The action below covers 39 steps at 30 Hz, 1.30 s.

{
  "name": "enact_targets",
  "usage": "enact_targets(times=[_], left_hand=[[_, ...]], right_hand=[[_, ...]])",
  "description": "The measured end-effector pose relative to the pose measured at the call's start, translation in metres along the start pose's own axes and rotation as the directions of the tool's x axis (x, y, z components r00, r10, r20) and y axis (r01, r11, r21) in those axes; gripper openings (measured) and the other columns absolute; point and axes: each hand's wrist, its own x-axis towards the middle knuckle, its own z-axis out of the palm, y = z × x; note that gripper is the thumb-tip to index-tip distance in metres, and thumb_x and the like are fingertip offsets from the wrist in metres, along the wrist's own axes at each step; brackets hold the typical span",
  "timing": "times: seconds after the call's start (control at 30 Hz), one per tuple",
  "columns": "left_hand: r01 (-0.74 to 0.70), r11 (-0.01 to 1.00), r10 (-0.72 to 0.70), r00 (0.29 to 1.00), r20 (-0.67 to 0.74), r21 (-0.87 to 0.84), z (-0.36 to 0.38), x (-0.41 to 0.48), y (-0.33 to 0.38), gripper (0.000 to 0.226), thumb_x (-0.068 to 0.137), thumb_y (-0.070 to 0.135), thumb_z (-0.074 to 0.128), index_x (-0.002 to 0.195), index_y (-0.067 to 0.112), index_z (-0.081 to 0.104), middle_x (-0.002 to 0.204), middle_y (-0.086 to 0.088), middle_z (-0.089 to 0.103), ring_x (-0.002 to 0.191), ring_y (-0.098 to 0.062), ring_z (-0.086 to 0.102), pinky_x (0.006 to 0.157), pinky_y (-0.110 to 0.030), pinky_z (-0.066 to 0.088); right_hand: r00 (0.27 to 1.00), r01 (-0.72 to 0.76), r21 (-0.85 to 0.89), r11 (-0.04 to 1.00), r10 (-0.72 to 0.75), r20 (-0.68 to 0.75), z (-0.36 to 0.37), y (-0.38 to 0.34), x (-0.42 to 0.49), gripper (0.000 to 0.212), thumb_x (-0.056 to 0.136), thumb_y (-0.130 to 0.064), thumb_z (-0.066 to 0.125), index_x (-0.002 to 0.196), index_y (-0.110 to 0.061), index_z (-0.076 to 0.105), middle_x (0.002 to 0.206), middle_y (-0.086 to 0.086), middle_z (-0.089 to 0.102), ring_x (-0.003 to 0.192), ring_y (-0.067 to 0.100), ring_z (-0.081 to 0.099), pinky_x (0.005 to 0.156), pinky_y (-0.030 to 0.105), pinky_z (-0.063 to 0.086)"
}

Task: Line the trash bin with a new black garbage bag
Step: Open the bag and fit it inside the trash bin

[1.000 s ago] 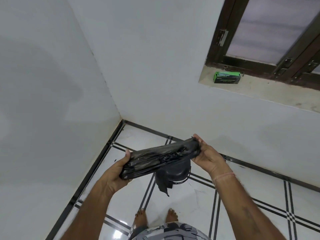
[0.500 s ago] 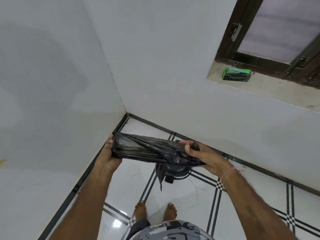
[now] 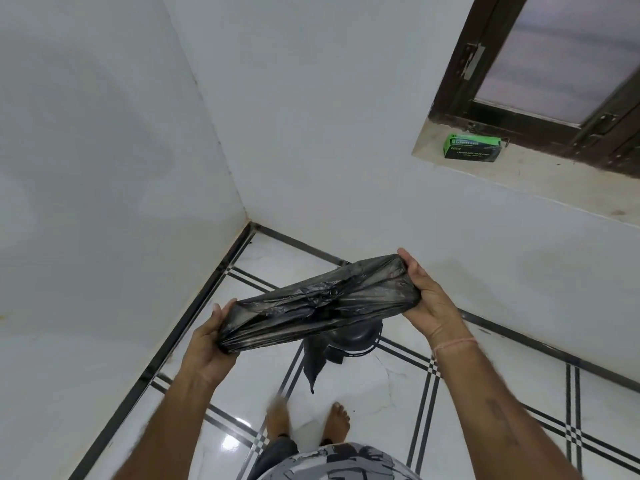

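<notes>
Bag [image 3: 318, 303] taut between left hand [image 3: 207, 344], right hand [image 3: 429, 299]

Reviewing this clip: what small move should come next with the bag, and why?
Probably lower the bag onto the bin: the left hand and right hand grip its ends, stretched taut, and the bin sits just below, partly hidden.

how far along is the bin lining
Done: the black garbage bag is out, though bunched. In hand: the left hand and right hand grip its ends, stretching it above the trash bin. Left: lower it in and fold its mouth over the rim.
</notes>
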Motion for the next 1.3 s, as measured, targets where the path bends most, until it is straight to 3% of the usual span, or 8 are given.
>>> enact_targets(times=[0.4, 0.53, 0.57, 0.63, 0.87, 1.07, 1.17, 1.3], left_hand=[[-0.350, 0.767, 0.301, 0.937, 0.180, 0.537, 0.148, -0.006, 0.030, 0.066, 0.104, 0.064, 0.025, 0.119, 0.020, 0.071, 0.103, 0.008, 0.079, 0.114, -0.016, 0.070, 0.075, -0.023, 0.059], [-0.737, 0.433, 0.569, 0.670, 0.477, 0.519, 0.196, -0.021, 0.044, 0.055, 0.105, 0.061, 0.026, 0.131, 0.033, 0.066, 0.132, 0.009, 0.071, 0.125, -0.005, 0.064, 0.103, -0.023, 0.052], [-0.700, 0.382, 0.537, 0.699, 0.472, 0.603, 0.180, -0.008, 0.029, 0.057, 0.103, 0.065, 0.027, 0.128, 0.034, 0.068, 0.131, 0.009, 0.070, 0.127, -0.009, 0.063, 0.105, -0.026, 0.051], [-0.431, 0.458, 0.342, 0.893, 0.294, 0.777, 0.124, 0.015, -0.017, 0.066, 0.095, 0.078, 0.030, 0.108, 0.032, 0.075, 0.113, 0.005, 0.075, 0.121, -0.022, 0.067, 0.100, -0.034, 0.052], [-0.165, 0.678, 0.081, 0.985, 0.151, 0.716, 0.093, 0.035, 0.008, 0.089, 0.086, 0.086, 0.020, 0.110, 0.020, 0.075, 0.114, -0.011, 0.077, 0.107, -0.024, 0.070, 0.092, -0.034, 0.055], [-0.518, 0.583, 0.242, 0.846, 0.475, 0.626, 0.160, 0.022, 0.076, 0.081, 0.092, 0.083, 0.017, 0.136, 0.035, 0.065, 0.130, 0.009, 0.072, 0.121, -0.010, 0.066, 0.106, -0.033, 0.051], [-0.333, 0.407, 0.098, 0.942, 0.322, 0.850, 0.085, 0.047, 0.043, 0.102, 0.074, 0.100, 0.014, 0.122, 0.032, 0.073, 0.124, -0.002, 0.073, 0.118, -0.025, 0.067, 0.111, -0.050, 0.047], [-0.063, 0.547, -0.053, 0.993, 0.110, 0.834, 0.028, 0.052, 0.041, 0.078, 0.081, 0.092, 0.023, 0.100, 0.036, 0.073, 0.120, -0.010, 0.074, 0.106, -0.026, 0.071, 0.102, -0.042, 0.054]], right_hand=[[0.978, 0.159, -0.666, 0.729, -0.206, 0.008, 0.099, -0.009, 0.022, 0.070, 0.092, -0.066, 0.060, 0.120, -0.002, 0.072, 0.120, 0.008, 0.075, 0.109, 0.021, 0.071, 0.106, 0.039, 0.052], [0.330, 0.769, -0.634, -0.076, -0.803, 0.496, 0.134, -0.027, -0.007, 0.031, 0.103, -0.035, 0.058, 0.131, -0.025, 0.068, 0.122, 0.004, 0.072, 0.114, 0.013, 0.067, 0.094, 0.022, 0.052], [0.344, 0.716, -0.671, -0.193, -0.738, 0.580, 0.119, -0.012, -0.001, 0.032, 0.105, -0.035, 0.055, 0.133, -0.029, 0.066, 0.122, 0.004, 0.071, 0.112, 0.014, 0.068, 0.086, 0.019, 0.050], [0.798, 0.355, -0.898, -0.260, -0.416, 0.436, 0.066, 0.041, 0.007, 0.051, 0.101, -0.064, 0.039, 0.115, -0.028, 0.072, 0.112, 0.002, 0.074, 0.107, 0.022, 0.071, 0.076, 0.026, 0.047], [0.970, -0.043, -0.811, 0.583, -0.171, -0.174, 0.039, 0.049, 0.044, 0.078, 0.083, -0.088, 0.042, 0.098, -0.025, 0.085, 0.109, 0.002, 0.081, 0.110, 0.022, 0.073, 0.111, 0.042, 0.049], [0.404, 0.550, -0.823, -0.146, -0.816, 0.414, 0.153, 0.011, -0.014, 0.036, 0.108, -0.043, 0.046, 0.126, -0.024, 0.072, 0.113, -0.005, 0.072, 0.107, 0.007, 0.066, 0.085, 0.022, 0.048], [0.946, 0.009, -0.973, -0.229, -0.313, 0.082, 0.089, 0.095, 0.000, 0.070, 0.097, -0.073, 0.029, 0.115, -0.023, 0.073, 0.112, 0.008, 0.073, 0.112, 0.031, 0.070, 0.088, 0.034, 0.051], [0.973, -0.176, -0.905, 0.387, -0.072, -0.220, 0.040, 0.136, -0.003, 0.081, 0.086, -0.086, 0.040, 0.106, -0.020, 0.082, 0.113, 0.009, 0.079, 0.108, 0.028, 0.073, 0.106, 0.042, 0.052]])
